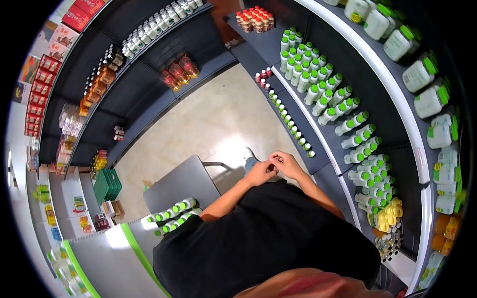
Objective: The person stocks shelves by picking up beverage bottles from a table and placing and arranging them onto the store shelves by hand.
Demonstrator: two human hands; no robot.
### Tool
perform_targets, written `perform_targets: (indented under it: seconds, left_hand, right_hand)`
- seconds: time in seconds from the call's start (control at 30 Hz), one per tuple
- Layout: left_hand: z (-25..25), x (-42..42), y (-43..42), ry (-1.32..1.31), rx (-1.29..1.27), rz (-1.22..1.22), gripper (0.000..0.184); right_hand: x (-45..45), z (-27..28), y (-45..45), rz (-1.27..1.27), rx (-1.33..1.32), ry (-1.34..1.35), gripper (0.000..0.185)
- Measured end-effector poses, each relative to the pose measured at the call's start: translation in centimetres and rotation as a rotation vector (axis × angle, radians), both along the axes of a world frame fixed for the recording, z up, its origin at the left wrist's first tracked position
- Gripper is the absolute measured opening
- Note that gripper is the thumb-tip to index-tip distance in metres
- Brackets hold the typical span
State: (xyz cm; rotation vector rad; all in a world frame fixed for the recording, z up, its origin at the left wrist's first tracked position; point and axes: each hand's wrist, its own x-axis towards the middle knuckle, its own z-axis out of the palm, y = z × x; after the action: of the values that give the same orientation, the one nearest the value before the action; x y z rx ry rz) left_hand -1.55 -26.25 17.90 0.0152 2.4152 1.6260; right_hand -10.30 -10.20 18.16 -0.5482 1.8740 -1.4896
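Note:
In front of my black shirt, my left hand point(261, 173) and my right hand point(285, 163) meet, their fingertips touching. The fingers of both are curled in and look pinched together. Whatever may be between them is too small or hidden to make out. Both hands are in the air, apart from the shelves. To their right stand rows of white bottles with green caps point(318, 89) on a dark shelf. A line of small bottles point(285, 116) runs along the lower shelf nearest my right hand.
A grey table point(174, 181) is at my left, with more green-capped bottles point(176, 213) beside my left arm. Dark shelves point(198, 37) with goods curve around the pale floor point(213, 107). Green crates point(107, 186) are stacked at far left. Large white jars point(420, 74) line the upper right shelf.

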Motion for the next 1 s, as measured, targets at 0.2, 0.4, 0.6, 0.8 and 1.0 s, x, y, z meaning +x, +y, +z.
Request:
perform_targets:
  seconds: [0.2, 0.4, 0.6, 0.8, 1.0]
  left_hand:
    - [0.7, -7.0, -11.8, 0.049, -0.021, 0.064, 0.032]
    - [1.7, -10.5, -24.3, 0.019, -0.024, 0.257, 0.024]
    - [0.7, -16.1, -32.3, -0.008, -0.137, 0.193, 0.024]
    - [0.8, -24.9, -34.3, 0.098, -0.191, -0.003, 0.02]
    - [0.1, -35.4, -35.5, 0.099, -0.321, -0.271, 0.019]
  right_hand:
    - [-7.5, 0.4, -10.8, 0.091, 0.005, 0.119, 0.02]
    - [-15.4, 2.4, -22.6, 0.45, 0.193, 0.478, 0.021]
    - [-19.0, 2.5, -31.3, 0.435, 0.084, 0.437, 0.023]
    - [-23.8, -0.8, -32.2, 0.3, 0.036, 0.046, 0.024]
    - [-33.0, -1.7, -32.1, 0.284, -0.076, -0.03, 0.019]
